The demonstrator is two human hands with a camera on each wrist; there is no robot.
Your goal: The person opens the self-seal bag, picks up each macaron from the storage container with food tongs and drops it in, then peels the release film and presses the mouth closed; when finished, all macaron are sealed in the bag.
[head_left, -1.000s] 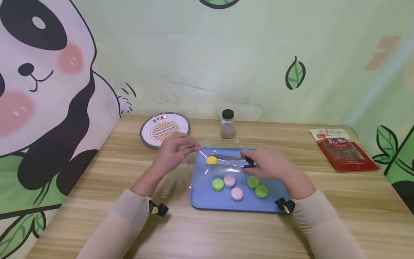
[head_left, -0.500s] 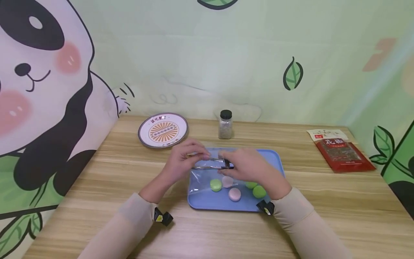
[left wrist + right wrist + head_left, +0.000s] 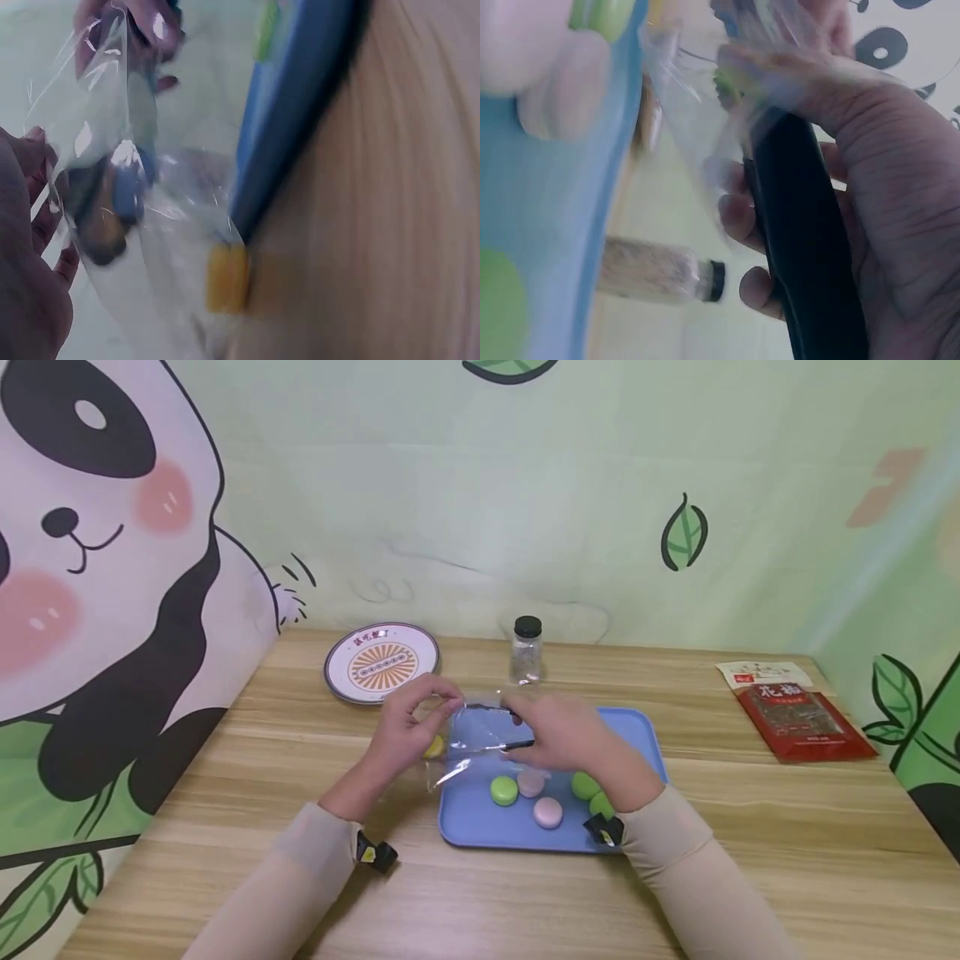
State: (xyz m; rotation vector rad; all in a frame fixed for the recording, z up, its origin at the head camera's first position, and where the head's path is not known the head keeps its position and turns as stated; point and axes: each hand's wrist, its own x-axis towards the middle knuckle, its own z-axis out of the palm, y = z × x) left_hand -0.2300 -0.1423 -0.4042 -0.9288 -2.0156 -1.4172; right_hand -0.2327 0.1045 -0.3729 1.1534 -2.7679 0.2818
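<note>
My left hand (image 3: 408, 722) pinches the rim of a clear plastic bag (image 3: 169, 217) at the left end of the blue tray (image 3: 480, 833). Low in the bag, a yellow macaron (image 3: 227, 277) shows through the film. With my right hand (image 3: 562, 735) I grip black-handled tongs (image 3: 802, 225), their two arms reaching apart into the bag's mouth. Bag film also overlaps my right thumb in the right wrist view. On the tray lie light green (image 3: 504, 791), pink (image 3: 548, 812) and darker green (image 3: 585, 786) macarons, the last partly hidden by my right wrist.
Behind the tray stands a black-capped glass jar (image 3: 527, 652). A patterned plate (image 3: 382, 662) sits at the back left, beyond my left hand. Far to the right lies a red spice packet (image 3: 806, 722). A printed panda wall (image 3: 480, 527) closes off the table's back.
The tongs, first holding the yellow macaron over the tray, went left into the bag with my right hand. The macaron now lies in the bag, apart from the tongs' tips.
</note>
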